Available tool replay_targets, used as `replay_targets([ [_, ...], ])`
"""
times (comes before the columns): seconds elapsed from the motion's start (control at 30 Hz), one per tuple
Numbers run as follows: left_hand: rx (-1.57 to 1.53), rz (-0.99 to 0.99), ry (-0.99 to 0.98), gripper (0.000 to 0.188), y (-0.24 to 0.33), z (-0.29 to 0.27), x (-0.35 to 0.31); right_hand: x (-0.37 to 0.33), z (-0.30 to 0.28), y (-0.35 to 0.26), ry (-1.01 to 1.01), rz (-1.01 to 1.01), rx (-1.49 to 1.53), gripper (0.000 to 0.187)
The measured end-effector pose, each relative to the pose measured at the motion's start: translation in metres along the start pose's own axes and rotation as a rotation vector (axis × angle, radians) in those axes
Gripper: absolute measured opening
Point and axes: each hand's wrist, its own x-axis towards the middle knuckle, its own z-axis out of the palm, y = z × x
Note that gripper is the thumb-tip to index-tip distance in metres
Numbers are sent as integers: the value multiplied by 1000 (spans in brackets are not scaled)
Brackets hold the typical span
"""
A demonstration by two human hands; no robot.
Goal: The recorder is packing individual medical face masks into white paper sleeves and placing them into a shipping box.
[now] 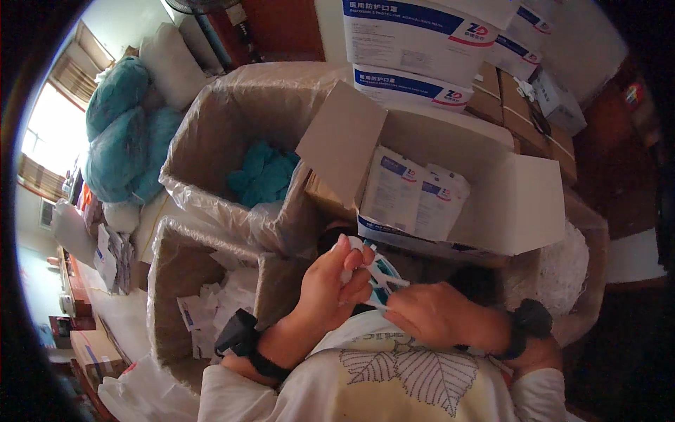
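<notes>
Hands meet at chest height: left hand (330, 281) pinches small white-and-blue packet (376, 274), right hand (436, 313) grips its lower edge. Open carton (485, 204) of similar packets just ahead. Best kept taut, pulled evenly apart.

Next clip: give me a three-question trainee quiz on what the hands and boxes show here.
1. True or false: both hands grip the small white and blue packet.
2. What lies in the plastic-lined box at upper left? A) teal bundles B) white packets C) bottles
3. Fill in: the open white carton holds flat white ____ standing on edge.

Key: 1 true, left hand and right hand both pinch it. 2 A, teal bundles. 3 packets.
</notes>
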Motion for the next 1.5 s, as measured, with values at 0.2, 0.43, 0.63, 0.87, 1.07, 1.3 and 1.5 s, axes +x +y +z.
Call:
replay_targets([
  [0.2,146,10,27,39,0,9,-17,-15,-6,-5,-36,-35,-58,20],
  [0.43,326,-30,200,34,3,7,-32,-28,-15,-11,-61,-66,-135,19],
  [0.63,47,355,328,28,45,-56,-29,-45,-30,17,100,235,245,18],
  [0.87,-319,252,-15,24,5,-21,13,8,16,3,-230,376,1035,25],
  [1.07,-358,197,-43,27,-3,-15,17,34,33,-6,302,141,695,18],
  [1.3,-262,158,17,34,-21,-14,22,45,36,1,309,139,542,28],
  [1.5,-84,306,-51,35,-18,-20,26,43,21,17,161,395,1400,21],
])
